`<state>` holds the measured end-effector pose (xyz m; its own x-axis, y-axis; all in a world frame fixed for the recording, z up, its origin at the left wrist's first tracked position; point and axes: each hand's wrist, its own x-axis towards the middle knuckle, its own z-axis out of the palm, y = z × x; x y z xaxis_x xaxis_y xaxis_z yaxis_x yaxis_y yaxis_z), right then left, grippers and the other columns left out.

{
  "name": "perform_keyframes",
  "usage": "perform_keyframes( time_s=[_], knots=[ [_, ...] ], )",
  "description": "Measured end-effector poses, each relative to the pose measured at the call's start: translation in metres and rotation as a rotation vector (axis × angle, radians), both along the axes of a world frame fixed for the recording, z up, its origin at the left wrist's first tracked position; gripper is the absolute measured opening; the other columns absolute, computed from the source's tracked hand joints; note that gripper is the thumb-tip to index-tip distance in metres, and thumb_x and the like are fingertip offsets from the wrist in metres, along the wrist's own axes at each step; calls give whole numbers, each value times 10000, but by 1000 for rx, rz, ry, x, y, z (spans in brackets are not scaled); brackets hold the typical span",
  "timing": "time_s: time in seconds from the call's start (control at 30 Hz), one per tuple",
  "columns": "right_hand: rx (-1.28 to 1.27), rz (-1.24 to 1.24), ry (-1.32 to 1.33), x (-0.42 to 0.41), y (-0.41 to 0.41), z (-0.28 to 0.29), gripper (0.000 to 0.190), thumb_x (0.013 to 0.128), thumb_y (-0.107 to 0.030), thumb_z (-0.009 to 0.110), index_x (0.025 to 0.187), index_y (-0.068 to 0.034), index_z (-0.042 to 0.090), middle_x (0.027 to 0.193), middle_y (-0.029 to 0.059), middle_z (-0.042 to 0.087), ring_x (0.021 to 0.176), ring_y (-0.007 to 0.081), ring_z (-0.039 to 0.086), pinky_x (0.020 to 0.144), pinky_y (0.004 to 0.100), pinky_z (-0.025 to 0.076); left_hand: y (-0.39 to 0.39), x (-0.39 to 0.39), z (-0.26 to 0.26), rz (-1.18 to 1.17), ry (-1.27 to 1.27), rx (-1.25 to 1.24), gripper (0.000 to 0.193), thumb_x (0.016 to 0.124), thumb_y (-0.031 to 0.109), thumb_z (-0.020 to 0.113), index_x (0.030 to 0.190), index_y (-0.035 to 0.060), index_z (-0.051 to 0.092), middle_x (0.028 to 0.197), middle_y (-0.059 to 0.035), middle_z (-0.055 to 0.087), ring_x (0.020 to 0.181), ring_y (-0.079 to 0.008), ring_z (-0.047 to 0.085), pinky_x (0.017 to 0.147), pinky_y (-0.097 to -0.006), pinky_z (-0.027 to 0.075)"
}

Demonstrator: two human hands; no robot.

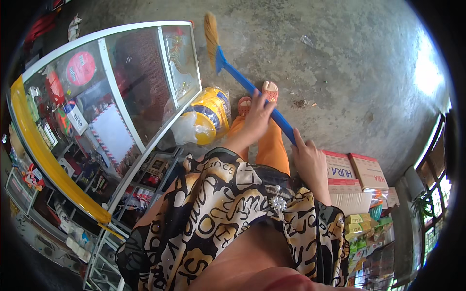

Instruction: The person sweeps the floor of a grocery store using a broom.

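A broom with a long blue handle crosses in front of my legs, its straw bristles up at the top centre of the view, beside the glass display case. My left hand is wrapped around the middle of the handle. Close to the handle's near end, my right hand grips it with one finger laid along the shaft. A small heap of brown debris lies on the concrete floor, to the right of my sandalled feet.
On the left stands a glass display case with white framing. A yellow and blue cylindrical container wrapped in plastic rests against its base. Cardboard boxes and shelves of packets are at the right. A clear plastic scrap lies farther off.
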<state>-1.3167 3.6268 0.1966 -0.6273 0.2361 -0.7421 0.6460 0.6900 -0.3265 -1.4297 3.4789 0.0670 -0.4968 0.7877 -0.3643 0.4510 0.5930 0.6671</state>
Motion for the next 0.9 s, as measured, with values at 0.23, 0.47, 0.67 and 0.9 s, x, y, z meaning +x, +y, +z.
perform_keyframes(
  time_s=[0.23, 0.47, 0.67, 0.9],
  knots=[
    [19, 121, 301, -84, -38, -160, 360, 875, -235, 480, 1196, -76, 445, 820, 196, 606, 703, 372, 610, 608, 455, 494, -5, -49, -83, 231, 137, 170, 437, 692, -47, 582, 1106, 55, 489, 1262, -237, 346, 1210, -523, 267, 1010, -570, 246],
    [13, -111, -84, 14, -55, -89, 372, 886, -264, 441, 1223, -107, 430, 826, 228, 631, 773, 399, 622, 668, 497, 494, -18, 59, -92, -160, 141, 191, 328, 729, 79, 605, 1042, 87, 507, 1248, -290, 326, 1188, -539, 287, 996, -550, 294],
    [234, -184, -211, 91, -65, 28, 444, 878, -234, 467, 1291, -82, 403, 840, 231, 612, 744, 406, 613, 633, 473, 489, 11, 128, 4, -364, -151, 235, 342, 751, 145, 627, 1071, 112, 510, 1275, -286, 327, 1241, -534, 225, 991, -522, 341],
    [2, -52, 152, 125, -70, 59, 498, 846, -187, 480, 1310, -44, 372, 884, 239, 599, 725, 347, 627, 606, 448, 498, -38, 86, 56, -438, -189, 258, 485, 749, 229, 668, 1183, 100, 494, 1212, -175, 459, 1210, -397, 364, 1018, -450, 324]
  ],
)
